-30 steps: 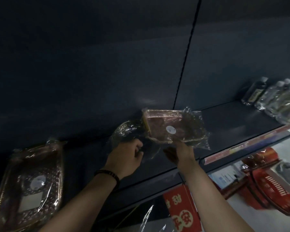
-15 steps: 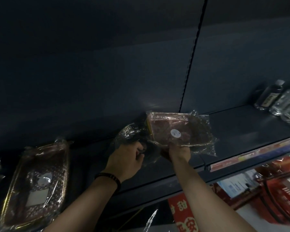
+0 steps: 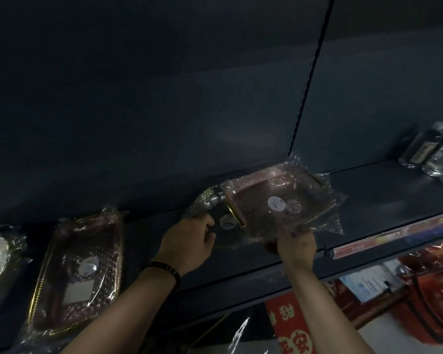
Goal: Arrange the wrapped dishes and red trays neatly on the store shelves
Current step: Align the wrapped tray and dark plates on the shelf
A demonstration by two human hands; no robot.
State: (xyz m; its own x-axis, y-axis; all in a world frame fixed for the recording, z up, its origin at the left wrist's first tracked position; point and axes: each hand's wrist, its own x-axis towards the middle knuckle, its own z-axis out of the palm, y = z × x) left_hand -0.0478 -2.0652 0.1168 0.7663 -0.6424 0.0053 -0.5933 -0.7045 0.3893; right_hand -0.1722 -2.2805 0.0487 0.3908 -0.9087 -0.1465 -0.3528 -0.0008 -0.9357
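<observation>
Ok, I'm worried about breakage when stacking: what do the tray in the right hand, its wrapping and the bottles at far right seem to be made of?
The tray: reddish with a glossy gold rim, probably plastic or glass; the dim light leaves it open. The wrapping: thin clear plastic film, crinkled and glinting. The bottles: clear, shiny, capped; glass or hard plastic, cannot tell.

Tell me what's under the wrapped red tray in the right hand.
The right hand grips the red tray from below. A dark wrapped dish, held by the left hand, tucks under its left edge; how far it reaches is covered.
</observation>
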